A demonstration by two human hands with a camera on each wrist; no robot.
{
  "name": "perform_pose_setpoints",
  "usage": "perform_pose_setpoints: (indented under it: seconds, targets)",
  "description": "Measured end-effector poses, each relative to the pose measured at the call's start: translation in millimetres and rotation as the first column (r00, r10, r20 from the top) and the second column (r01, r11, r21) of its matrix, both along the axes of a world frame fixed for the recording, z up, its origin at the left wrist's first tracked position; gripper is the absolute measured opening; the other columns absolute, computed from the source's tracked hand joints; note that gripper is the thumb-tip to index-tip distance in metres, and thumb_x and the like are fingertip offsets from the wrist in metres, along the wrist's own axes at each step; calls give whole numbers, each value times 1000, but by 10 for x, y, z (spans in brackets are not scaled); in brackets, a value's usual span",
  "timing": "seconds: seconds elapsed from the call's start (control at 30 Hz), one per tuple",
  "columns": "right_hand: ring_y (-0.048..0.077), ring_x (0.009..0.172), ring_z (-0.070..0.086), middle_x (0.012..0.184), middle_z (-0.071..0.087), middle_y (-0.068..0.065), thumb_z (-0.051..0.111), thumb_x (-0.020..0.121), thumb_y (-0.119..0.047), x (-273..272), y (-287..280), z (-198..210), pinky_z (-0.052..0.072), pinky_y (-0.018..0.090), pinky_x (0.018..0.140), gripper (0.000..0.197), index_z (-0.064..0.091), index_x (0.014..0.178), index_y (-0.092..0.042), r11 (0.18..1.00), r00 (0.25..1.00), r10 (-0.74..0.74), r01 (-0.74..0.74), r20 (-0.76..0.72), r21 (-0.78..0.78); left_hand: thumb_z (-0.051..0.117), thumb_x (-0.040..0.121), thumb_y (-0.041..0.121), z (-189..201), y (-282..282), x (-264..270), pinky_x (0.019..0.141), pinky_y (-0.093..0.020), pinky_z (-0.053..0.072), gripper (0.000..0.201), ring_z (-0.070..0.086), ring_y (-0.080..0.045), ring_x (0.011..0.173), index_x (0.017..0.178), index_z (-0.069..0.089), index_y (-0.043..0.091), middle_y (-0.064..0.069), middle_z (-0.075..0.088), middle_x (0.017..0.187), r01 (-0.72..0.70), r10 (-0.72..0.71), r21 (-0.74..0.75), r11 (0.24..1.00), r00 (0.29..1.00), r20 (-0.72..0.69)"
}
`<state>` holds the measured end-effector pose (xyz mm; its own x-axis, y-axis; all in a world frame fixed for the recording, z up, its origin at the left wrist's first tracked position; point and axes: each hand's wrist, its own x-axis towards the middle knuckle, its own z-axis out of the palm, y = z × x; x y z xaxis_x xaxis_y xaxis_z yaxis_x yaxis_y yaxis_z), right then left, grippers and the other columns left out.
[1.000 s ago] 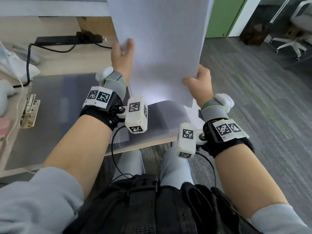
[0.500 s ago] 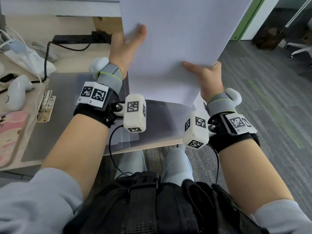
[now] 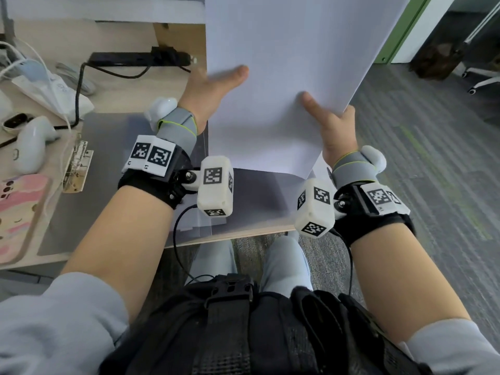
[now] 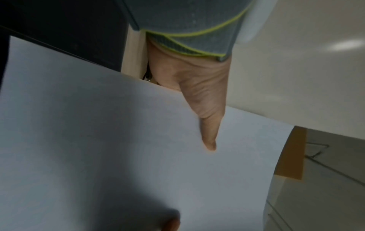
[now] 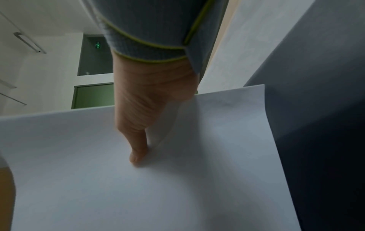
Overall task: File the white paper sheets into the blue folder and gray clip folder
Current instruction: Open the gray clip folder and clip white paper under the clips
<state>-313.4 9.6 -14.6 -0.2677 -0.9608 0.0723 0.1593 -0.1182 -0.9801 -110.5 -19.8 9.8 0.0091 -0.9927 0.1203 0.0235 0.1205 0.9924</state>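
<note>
A stack of white paper sheets [image 3: 286, 85] is held upright in the air above the desk's right end. My left hand [image 3: 213, 90] pinches its left edge, thumb [image 4: 209, 134] flat on the near face, fingers hidden behind. At the lower right edge my right hand [image 3: 330, 120] pinches the sheets, thumb [image 5: 138, 150] on the near face. The gray clip folder [image 3: 116, 169] lies open and flat on the desk beneath, its metal clip [image 3: 77, 165] at the left. A translucent sheet lies on its right half. No blue folder is in view.
On the desk's left lie a white handheld controller [image 3: 31, 147], a pink phone case [image 3: 19, 212], white cables and a black power strip [image 3: 135, 59]. The desk edge [image 3: 232, 235] is just above my knees. Gray carpet and an office chair base [image 3: 484, 79] are at the right.
Both hands have raised the sheets and shifted them right in the picture. My left thumb has spread further across the near face. The view has swung left, showing more of the desk.
</note>
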Motion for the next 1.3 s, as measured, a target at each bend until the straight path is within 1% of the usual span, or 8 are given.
perform_pose_setpoints:
  seconds: [0.13,0.27,0.47,0.63,0.87,0.97,1.2,1.3]
  targets:
    - [11,71,68,79,71,-4,77,77,-10,26,7,21,54,26,67,25,66,98,-4,1000,1000,-1,1,-16,9,64,86,30,-11,34,-7,90,-11,46,6,60,15,78,81,60,29,13,62,97,-40,40,0,999,999,-6]
    - [10,65,67,71,71,-8,80,73,-12,-9,-75,117,55,28,67,16,65,80,-13,998,996,-39,42,-76,43,57,81,40,32,-36,64,101,-40,45,20,59,-13,95,88,63,23,0,62,101,-23,21,27,999,997,68]
    - [25,82,67,96,70,8,82,69,-13,-83,-185,-212,57,36,75,43,67,107,-3,935,966,34,60,-256,351,40,86,20,-333,-169,145,62,-28,38,18,45,-20,81,75,54,17,-8,52,82,-59,-26,286,956,958,284]
    - [28,86,65,101,67,9,81,67,-23,-82,-205,-473,55,39,76,55,60,115,-4,839,910,128,112,-394,532,39,83,7,-734,-234,191,71,-35,50,35,63,-31,97,113,58,0,-19,63,117,-126,-79,484,866,921,382]
    - [31,120,52,134,52,11,42,92,-9,-27,-339,-609,42,28,87,46,45,137,-15,841,756,163,230,-634,490,33,92,2,-885,-226,151,63,-33,52,36,60,-30,95,124,50,0,-17,60,121,-115,-118,581,806,930,347]
    - [33,104,56,126,57,14,37,92,-7,-10,-364,-653,44,31,82,40,54,128,-14,842,724,193,224,-663,490,32,94,5,-895,-228,164,69,-36,54,35,62,-28,93,124,50,1,-14,61,118,-127,-127,610,782,926,356]
    - [27,79,41,91,48,6,39,90,-7,-30,-363,-755,35,26,69,24,57,95,-22,818,732,218,223,-645,530,32,96,9,-849,-197,235,41,-25,55,24,61,-23,65,108,52,4,-8,60,81,-94,-170,654,750,929,328]
    - [26,82,44,96,49,3,38,89,-9,-12,-325,-763,37,26,71,36,61,113,-24,805,760,215,217,-613,552,33,96,8,-842,-183,241,40,-22,54,21,60,-22,65,105,51,5,-8,59,79,-77,-184,663,745,932,314]
